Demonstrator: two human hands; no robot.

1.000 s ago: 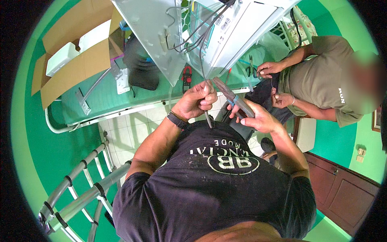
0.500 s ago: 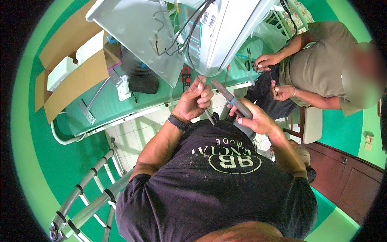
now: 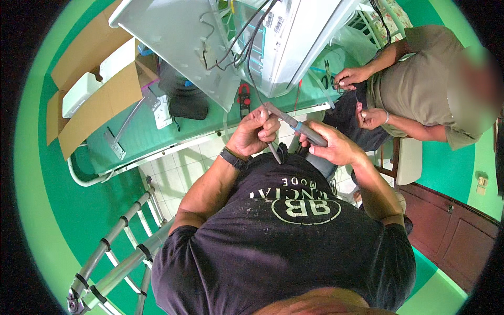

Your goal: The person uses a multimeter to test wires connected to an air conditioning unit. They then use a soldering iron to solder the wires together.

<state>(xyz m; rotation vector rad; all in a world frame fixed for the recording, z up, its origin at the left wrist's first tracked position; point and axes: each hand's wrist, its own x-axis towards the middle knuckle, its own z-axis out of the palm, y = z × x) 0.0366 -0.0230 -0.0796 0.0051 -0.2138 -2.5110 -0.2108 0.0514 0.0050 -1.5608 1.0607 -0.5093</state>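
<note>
A thin grey cable (image 3: pixel 255 84) runs down from the white appliance into my left hand (image 3: pixel 255 131), which pinches it between thumb and curled fingers. Its free end (image 3: pixel 274 153) sticks out below that hand, over my black shirt. My right hand (image 3: pixel 334 144) is closed around the handles of grey pliers (image 3: pixel 290 121) with a blue band. The tool points up and left, and its jaws meet the cable area right by my left fingertips. Whether the jaws are clamped on the cable I cannot tell.
The open white appliance (image 3: pixel 299 47) trails dark cables above a green-topped bench (image 3: pixel 142 149). A red clamp meter (image 3: pixel 244 98) and an open cardboard box (image 3: pixel 100 115) are there. At right, another person's hands (image 3: pixel 353 79) hold something thin. A ladder (image 3: pixel 118 226) stands lower left.
My right hand has brought the pliers slightly left, so their jaws now touch or overlap the cable by my left fingers. My left hand has barely moved.
</note>
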